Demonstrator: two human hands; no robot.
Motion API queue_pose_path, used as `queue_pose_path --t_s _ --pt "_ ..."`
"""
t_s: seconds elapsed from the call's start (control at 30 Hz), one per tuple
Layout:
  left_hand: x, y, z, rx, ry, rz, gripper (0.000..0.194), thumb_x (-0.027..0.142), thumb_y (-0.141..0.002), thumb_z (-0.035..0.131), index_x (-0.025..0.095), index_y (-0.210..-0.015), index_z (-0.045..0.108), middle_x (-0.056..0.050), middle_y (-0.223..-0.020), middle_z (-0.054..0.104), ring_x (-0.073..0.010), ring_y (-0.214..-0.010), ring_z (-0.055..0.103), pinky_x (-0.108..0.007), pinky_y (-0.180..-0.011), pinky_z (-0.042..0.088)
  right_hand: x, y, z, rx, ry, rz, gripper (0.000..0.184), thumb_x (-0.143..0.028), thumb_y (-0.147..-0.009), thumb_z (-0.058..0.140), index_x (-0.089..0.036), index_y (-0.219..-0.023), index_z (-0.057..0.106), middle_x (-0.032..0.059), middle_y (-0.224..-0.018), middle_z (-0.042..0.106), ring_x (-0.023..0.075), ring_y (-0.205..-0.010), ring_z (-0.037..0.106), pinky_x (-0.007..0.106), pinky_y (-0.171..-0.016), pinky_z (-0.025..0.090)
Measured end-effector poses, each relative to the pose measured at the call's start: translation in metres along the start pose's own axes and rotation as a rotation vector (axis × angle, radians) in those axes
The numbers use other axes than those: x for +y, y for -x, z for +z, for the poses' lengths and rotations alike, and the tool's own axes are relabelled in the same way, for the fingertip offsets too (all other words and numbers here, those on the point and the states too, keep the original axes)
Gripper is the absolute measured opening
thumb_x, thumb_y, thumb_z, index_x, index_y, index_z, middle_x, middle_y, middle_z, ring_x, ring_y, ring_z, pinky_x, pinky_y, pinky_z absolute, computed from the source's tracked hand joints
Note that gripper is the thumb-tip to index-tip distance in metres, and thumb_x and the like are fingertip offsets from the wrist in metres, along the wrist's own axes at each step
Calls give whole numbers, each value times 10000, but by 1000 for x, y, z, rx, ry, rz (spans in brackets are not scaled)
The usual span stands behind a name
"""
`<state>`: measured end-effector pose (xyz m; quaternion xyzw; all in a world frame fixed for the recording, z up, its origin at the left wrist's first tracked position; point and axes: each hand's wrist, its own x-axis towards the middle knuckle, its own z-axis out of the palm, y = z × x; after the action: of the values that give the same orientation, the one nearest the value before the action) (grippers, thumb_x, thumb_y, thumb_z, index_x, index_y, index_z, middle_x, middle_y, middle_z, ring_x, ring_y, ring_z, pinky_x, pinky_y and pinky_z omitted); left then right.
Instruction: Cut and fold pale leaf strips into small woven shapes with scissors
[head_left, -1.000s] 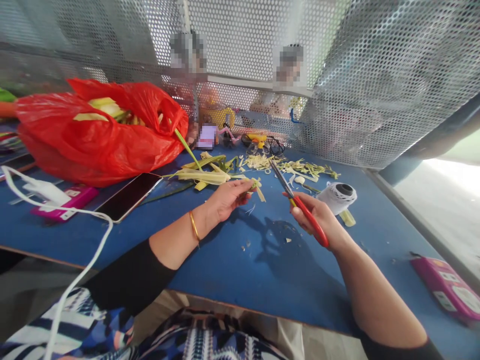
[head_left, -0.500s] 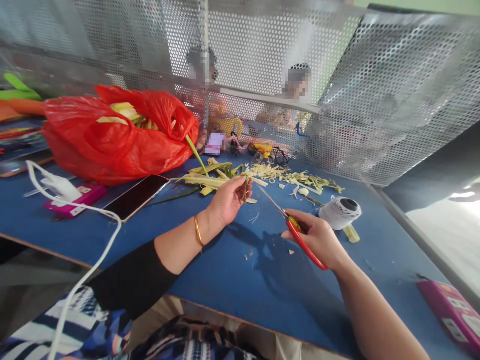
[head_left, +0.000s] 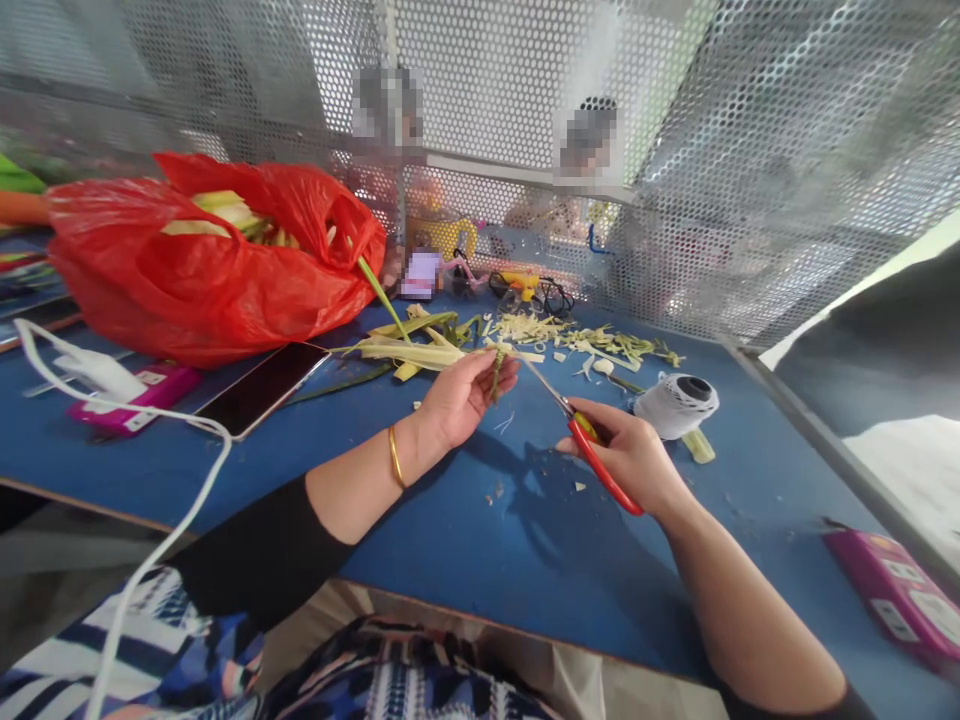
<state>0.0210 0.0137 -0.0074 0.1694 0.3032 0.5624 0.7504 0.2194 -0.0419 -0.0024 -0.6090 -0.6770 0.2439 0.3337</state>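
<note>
Between thumb and fingers, my left hand (head_left: pixel 461 402) pinches a small green woven leaf piece (head_left: pixel 498 374) above the middle of the table. My right hand (head_left: pixel 626 445) grips a pair of scissors (head_left: pixel 600 465) with red and yellow handles. Their blades point up and left, with the tips close to the leaf piece. Beyond my left hand lie pale green leaf strips (head_left: pixel 409 351). A heap of cut leaf scraps (head_left: pixel 529 327) is spread behind the scissors. Just right of my right hand stands a spool of white thread (head_left: pixel 676 405).
At the left sits a red plastic bag (head_left: pixel 217 310) with leaf stalks inside. A dark phone (head_left: pixel 264 388), a magenta box (head_left: pixel 139 400) and a white cable (head_left: pixel 202 500) lie before it. Another magenta box (head_left: pixel 896 595) is at the right edge. A perforated metal screen (head_left: pixel 487 90) closes the back.
The scissors have swung left, bringing their tips to the leaf piece. A pale strip that stuck out of the piece no longer shows there. The camera view has shifted slightly.
</note>
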Motion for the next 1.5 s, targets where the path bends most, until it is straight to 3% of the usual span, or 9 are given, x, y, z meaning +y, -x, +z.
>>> queue_pose_path --t_s 0.5,0.8,0.9,1.0,1.1,1.2,1.27,1.37,1.5 --pt "2 -2 0 23 -14 9 176 88 -883 560 133 -741 654 -46 -693 717 -117 -669 694 -259 -779 566 2 0 -1 -54 -53 2 672 -662 -602 738 -141 -1026 771 24 -749 674 178 -667 548 291 -632 466" --pt "2 -5 -4 13 -2 18 106 104 -863 604 147 -773 640 -27 -721 714 -111 -680 690 -241 -715 559 4 0 -1 -48 -8 15 615 -689 -659 674 -160 -959 764 -9 -623 581 145 -579 475 257 -528 400" --pt "2 -5 -5 20 -12 10 82 107 -856 625 158 -795 643 -11 -739 711 -106 -662 681 -230 -672 545 7 -2 0 22 157 1 595 -672 -728 621 -176 -1031 748 -2 -608 616 154 -546 512 263 -526 396" --pt "2 -5 -5 17 -27 1 118 88 -873 600 149 -784 647 -9 -718 707 -91 -629 666 -212 -639 532 8 -4 6 46 477 16 530 -584 -763 639 -190 -1110 711 43 -711 707 203 -611 616 276 -548 412" --pt "1 -4 -4 -2 -64 11 114 61 -853 614 134 -779 660 -20 -725 718 -87 -640 671 -204 -654 532 7 -3 13 -11 730 45 500 -476 -797 639 -175 -1196 653 86 -811 742 246 -694 672 286 -564 416" --pt "0 -3 -4 -22 -118 28 80 59 -812 657 137 -793 669 -21 -743 731 -101 -683 692 -205 -679 529 7 -1 16 -86 811 -51 372 -371 -837 595 -177 -1145 666 92 -850 735 239 -730 678 288 -599 431" --pt "-1 -2 -4 -30 -154 42 81 75 -779 695 148 -807 674 -12 -753 736 -105 -710 698 -200 -691 520 8 1 15 -98 786 -170 275 -323 -852 565 -179 -1038 707 103 -894 720 229 -766 673 294 -649 454" --pt "-2 -1 -4 -38 -200 65 103 108 -742 737 162 -818 692 -8 -782 743 -95 -735 686 -190 -701 499 5 -2 16 9 552 -252 260 -321 -868 537 -174 -928 742 122 -953 704 228 -838 662 319 -741 481" --pt "-6 -1 -6 -62 -242 66 139 156 -695 784 179 -813 714 -9 -829 748 -105 -786 672 -217 -761 488 -11 -16 33 100 -71 -81 308 -440 -814 619 -191 -942 747 76 -911 730 202 -811 650 327 -757 495"
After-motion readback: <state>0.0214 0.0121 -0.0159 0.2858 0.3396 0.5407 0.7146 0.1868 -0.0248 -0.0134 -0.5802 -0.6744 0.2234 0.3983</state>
